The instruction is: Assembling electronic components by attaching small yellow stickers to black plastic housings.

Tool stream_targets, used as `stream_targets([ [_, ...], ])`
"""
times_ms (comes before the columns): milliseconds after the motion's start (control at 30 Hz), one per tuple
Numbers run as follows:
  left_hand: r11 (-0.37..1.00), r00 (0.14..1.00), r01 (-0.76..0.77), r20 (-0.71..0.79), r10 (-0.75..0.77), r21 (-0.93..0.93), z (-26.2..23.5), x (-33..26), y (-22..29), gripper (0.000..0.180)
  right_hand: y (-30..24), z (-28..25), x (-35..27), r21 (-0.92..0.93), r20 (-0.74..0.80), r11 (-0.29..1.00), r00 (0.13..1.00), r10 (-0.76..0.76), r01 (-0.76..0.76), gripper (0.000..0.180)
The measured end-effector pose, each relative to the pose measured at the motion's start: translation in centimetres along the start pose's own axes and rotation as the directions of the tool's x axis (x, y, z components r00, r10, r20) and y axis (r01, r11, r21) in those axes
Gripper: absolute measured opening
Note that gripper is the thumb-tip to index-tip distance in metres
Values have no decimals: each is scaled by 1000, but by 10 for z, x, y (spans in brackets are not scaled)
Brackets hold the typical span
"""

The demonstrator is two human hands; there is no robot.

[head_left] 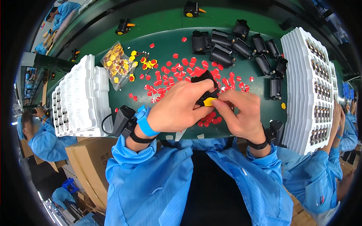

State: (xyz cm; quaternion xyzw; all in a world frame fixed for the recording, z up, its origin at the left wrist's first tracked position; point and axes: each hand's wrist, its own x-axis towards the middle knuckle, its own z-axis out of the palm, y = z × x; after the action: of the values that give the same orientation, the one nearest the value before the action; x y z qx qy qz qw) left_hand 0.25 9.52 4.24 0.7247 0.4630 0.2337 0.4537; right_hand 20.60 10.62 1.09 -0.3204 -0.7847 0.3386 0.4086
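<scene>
Above the near half of the green table, my left hand (181,103) is closed around a black plastic housing (205,77). A round yellow disc-shaped part (209,101) sits at the housing's near end. My right hand (238,110) pinches at that yellow part with thumb and forefinger, touching its right edge. The fingers hide much of the housing. Beneath and around both hands lie many small red round stickers (170,80) scattered on the table. A blue band is on my left wrist.
Black housings (223,55) are grouped at the back right. White tray stacks stand left (77,100) and right (301,90), holding small metal parts. A clear bag (116,64) of yellow parts lies back left. Black units (123,26) sit on the green belt (158,24). Co-workers are at both sides.
</scene>
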Motion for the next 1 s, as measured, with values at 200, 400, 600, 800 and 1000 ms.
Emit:
stream_targets([
  [200,993,988,-117,104,115,13,-14,-5,8,22,1,-3,-5,86,-8,996,1000,-17,17,14],
  [400,974,990,-86,94,107,-208,-3,-23,15,19,16,3,-7,380,35,925,999,0,-14,67],
  [600,965,995,16,-89,-40,-261,0,-40,16,16,10,12,-6,239,-50,965,994,-95,104,64],
  [800,915,952,-277,-213,221,-292,18,-38,-11,18,3,23,-16,292,-179,955,978,109,-53,67],
  [1000,893,940,-300,-266,216,-336,41,-45,-3,22,9,22,-38,345,-158,936,978,133,-72,71],
])
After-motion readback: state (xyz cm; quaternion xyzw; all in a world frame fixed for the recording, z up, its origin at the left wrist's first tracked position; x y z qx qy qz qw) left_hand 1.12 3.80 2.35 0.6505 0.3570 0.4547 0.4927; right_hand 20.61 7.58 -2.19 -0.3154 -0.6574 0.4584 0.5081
